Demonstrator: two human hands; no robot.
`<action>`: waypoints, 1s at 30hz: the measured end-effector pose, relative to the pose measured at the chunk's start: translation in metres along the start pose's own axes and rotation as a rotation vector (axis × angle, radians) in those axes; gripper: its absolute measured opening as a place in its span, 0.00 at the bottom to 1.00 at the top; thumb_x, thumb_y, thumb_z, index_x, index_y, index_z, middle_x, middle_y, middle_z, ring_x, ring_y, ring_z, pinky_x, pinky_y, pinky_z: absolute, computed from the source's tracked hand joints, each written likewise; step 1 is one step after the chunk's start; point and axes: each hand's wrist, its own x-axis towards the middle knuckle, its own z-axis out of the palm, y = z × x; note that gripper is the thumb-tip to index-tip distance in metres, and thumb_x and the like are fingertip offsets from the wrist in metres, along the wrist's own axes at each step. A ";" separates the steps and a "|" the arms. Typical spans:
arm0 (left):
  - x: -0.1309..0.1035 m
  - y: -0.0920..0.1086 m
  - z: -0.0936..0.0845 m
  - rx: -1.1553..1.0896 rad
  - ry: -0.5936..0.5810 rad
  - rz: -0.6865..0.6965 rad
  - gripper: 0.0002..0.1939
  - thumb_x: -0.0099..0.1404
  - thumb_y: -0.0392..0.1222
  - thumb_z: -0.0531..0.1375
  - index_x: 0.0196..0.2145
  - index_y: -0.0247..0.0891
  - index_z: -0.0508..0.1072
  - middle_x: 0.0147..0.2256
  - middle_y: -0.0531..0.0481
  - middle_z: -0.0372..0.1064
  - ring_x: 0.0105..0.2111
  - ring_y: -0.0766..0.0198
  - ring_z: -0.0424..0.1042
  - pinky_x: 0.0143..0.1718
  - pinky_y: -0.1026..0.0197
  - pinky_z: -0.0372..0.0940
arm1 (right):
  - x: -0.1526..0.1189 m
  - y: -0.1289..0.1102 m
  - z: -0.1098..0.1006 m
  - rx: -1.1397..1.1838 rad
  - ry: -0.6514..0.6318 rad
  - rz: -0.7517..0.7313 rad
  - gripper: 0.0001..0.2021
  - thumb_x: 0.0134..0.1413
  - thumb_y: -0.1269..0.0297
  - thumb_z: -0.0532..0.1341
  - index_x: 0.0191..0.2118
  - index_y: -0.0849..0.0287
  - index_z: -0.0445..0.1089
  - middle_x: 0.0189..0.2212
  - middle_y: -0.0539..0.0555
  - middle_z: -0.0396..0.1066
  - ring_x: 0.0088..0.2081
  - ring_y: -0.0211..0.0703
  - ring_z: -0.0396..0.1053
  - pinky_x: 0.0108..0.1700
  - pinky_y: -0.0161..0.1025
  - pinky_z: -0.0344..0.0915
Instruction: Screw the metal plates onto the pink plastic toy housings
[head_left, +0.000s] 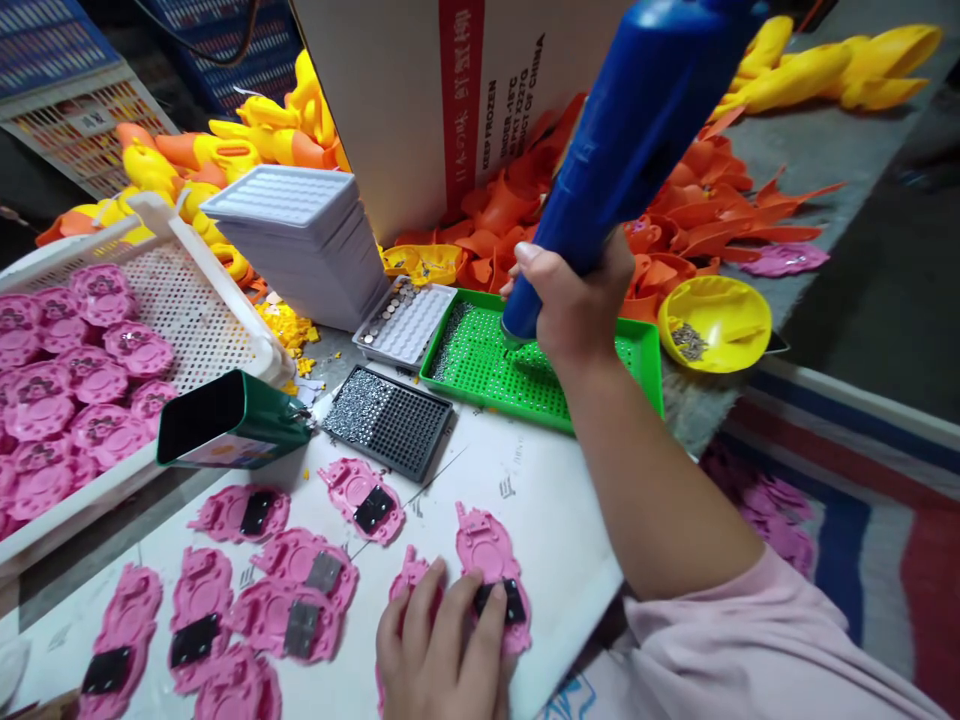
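Note:
A blue electric screwdriver (592, 150) is gripped in my right hand (581, 300), its lower end down at the green perforated tray (487, 350) that holds small screws. My left hand (446, 650) lies low in the view with its fingers spread over two pink plastic parts, the fingertips touching the black piece on the right-hand pink part (487, 545). Several more pink parts (199, 580) with black or grey pieces lie on the white board to the left. A black grid tray (390, 420), partly filled with small metal pieces, sits behind them.
A white basket (217, 290) of pink parts stands left, beside a dark green container (232, 420). Stacked white trays (300, 250), a large carton (405, 110) and orange pieces (690, 200) are behind. A yellow bowl (735, 320) with screws sits right.

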 end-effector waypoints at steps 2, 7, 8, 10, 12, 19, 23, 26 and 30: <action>0.000 0.000 -0.003 -0.013 -0.007 -0.029 0.13 0.60 0.47 0.63 0.43 0.46 0.75 0.41 0.51 0.76 0.47 0.54 0.67 0.46 0.52 0.54 | 0.000 -0.004 0.000 -0.015 0.098 -0.053 0.13 0.42 0.64 0.66 0.29 0.53 0.59 0.19 0.41 0.62 0.19 0.34 0.65 0.22 0.36 0.61; 0.000 -0.001 -0.008 0.009 -0.072 -0.018 0.16 0.60 0.45 0.62 0.47 0.44 0.73 0.45 0.49 0.74 0.50 0.54 0.65 0.48 0.52 0.54 | -0.004 -0.019 0.000 0.014 0.145 -0.091 0.10 0.41 0.64 0.64 0.27 0.53 0.59 0.19 0.43 0.63 0.18 0.35 0.66 0.21 0.37 0.64; 0.000 -0.001 -0.009 0.017 -0.081 -0.015 0.17 0.60 0.45 0.63 0.47 0.44 0.73 0.46 0.49 0.73 0.51 0.54 0.64 0.48 0.52 0.54 | -0.005 -0.023 0.000 0.027 0.145 -0.089 0.09 0.40 0.63 0.63 0.26 0.53 0.60 0.19 0.44 0.63 0.18 0.36 0.66 0.21 0.38 0.65; 0.000 -0.001 -0.009 0.026 -0.079 -0.023 0.17 0.60 0.45 0.63 0.47 0.44 0.73 0.47 0.49 0.73 0.51 0.54 0.64 0.48 0.52 0.54 | -0.010 -0.030 0.001 0.058 0.119 -0.078 0.07 0.40 0.62 0.62 0.25 0.53 0.62 0.18 0.45 0.64 0.18 0.38 0.66 0.21 0.39 0.66; 0.000 0.000 -0.008 0.015 -0.064 -0.041 0.16 0.60 0.45 0.63 0.47 0.44 0.73 0.47 0.49 0.73 0.51 0.53 0.64 0.48 0.51 0.54 | -0.017 -0.038 0.004 0.084 0.057 -0.040 0.07 0.40 0.59 0.61 0.24 0.53 0.62 0.18 0.46 0.65 0.17 0.38 0.66 0.20 0.40 0.66; 0.003 0.004 -0.012 -0.015 -0.082 -0.155 0.14 0.63 0.45 0.59 0.48 0.45 0.73 0.47 0.51 0.73 0.51 0.53 0.64 0.49 0.50 0.52 | -0.046 -0.065 0.020 0.323 -0.368 0.280 0.20 0.37 0.55 0.62 0.40 0.56 0.67 0.16 0.45 0.66 0.17 0.42 0.67 0.17 0.39 0.64; 0.003 0.006 -0.014 -0.026 -0.099 -0.191 0.16 0.63 0.43 0.60 0.49 0.44 0.72 0.48 0.50 0.73 0.52 0.52 0.63 0.50 0.50 0.52 | -0.058 -0.063 0.028 0.398 -0.583 0.496 0.22 0.35 0.58 0.65 0.41 0.58 0.67 0.16 0.46 0.67 0.17 0.43 0.67 0.18 0.41 0.65; 0.003 0.007 -0.015 -0.031 -0.098 -0.222 0.16 0.62 0.43 0.61 0.49 0.44 0.72 0.48 0.49 0.73 0.52 0.51 0.63 0.49 0.50 0.52 | -0.064 -0.055 0.032 0.410 -0.710 0.582 0.21 0.34 0.60 0.66 0.39 0.58 0.67 0.16 0.46 0.66 0.17 0.42 0.67 0.19 0.41 0.66; 0.003 0.007 -0.016 -0.039 -0.090 -0.260 0.15 0.62 0.43 0.61 0.48 0.44 0.73 0.47 0.49 0.73 0.51 0.51 0.63 0.49 0.50 0.52 | -0.070 -0.051 0.036 0.410 -0.807 0.646 0.18 0.32 0.58 0.67 0.34 0.57 0.67 0.16 0.45 0.65 0.16 0.40 0.65 0.18 0.39 0.65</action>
